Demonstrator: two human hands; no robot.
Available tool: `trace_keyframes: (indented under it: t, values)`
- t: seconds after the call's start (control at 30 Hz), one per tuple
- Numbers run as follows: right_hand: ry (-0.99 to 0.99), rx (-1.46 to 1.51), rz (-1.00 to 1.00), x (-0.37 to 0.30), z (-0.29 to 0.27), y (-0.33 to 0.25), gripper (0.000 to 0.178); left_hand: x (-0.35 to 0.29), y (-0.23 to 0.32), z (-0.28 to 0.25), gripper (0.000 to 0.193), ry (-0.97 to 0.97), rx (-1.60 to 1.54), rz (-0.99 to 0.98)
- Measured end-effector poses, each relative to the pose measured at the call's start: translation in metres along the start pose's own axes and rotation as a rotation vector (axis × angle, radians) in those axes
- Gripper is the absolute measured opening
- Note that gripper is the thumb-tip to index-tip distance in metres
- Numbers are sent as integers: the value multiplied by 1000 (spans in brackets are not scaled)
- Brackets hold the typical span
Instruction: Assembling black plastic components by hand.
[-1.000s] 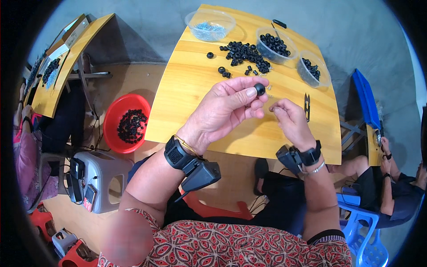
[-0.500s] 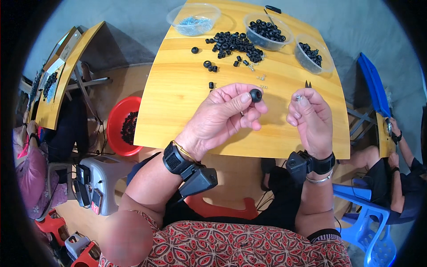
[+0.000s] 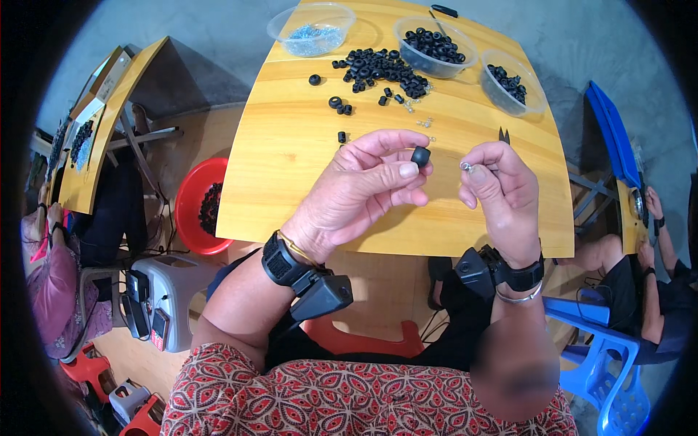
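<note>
My left hand (image 3: 363, 178) pinches a small black rounded piece (image 3: 420, 156) between thumb and forefinger, above the near part of the yellow wooden table (image 3: 291, 196). In the half-second-earlier view, a hole shows in this piece; its solid side shows now. My right hand (image 3: 505, 196), just to the right, holds a tiny shiny, clear or silvery piece (image 3: 466, 166) at the thumb and fingertip. Its exact kind is too small to make out. The two pieces are apart. Beyond my hands lies a heap of black pieces (image 3: 378, 69), with several scattered clear bits (image 3: 426, 122) near it.
Three clear plastic bowls stand at the back: one with pale blue bits (image 3: 276, 35), one with black pieces (image 3: 465, 67), another with black pieces (image 3: 498, 100). Dark pointed tips (image 3: 504, 135) show behind my right hand. A red basin (image 3: 185, 236) sits left; co-workers sit either side.
My left hand has turned the black piece so its hole no longer faces up. My right hand has moved left and slightly down, bringing the shiny piece closer to it.
</note>
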State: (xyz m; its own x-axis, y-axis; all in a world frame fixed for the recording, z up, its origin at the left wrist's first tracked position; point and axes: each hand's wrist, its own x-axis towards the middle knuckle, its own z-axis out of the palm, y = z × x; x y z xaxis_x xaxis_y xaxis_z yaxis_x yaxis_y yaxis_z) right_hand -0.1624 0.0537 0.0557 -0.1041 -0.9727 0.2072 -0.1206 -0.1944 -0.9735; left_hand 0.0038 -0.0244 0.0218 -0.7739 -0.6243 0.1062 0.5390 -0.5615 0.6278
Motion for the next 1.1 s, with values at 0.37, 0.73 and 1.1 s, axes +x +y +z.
trace_keyframes:
  t: [0.37,0.73,1.1]
  values:
    - [44,-327,-198,2,17,9,7,-2,-3,3,27,33,244,109]
    - [40,-518,-347,3,19,8,7,-3,-3,6,29,61,186,58]
    - [36,-603,-456,2,21,10,11,-4,-1,1,20,62,36,-73]
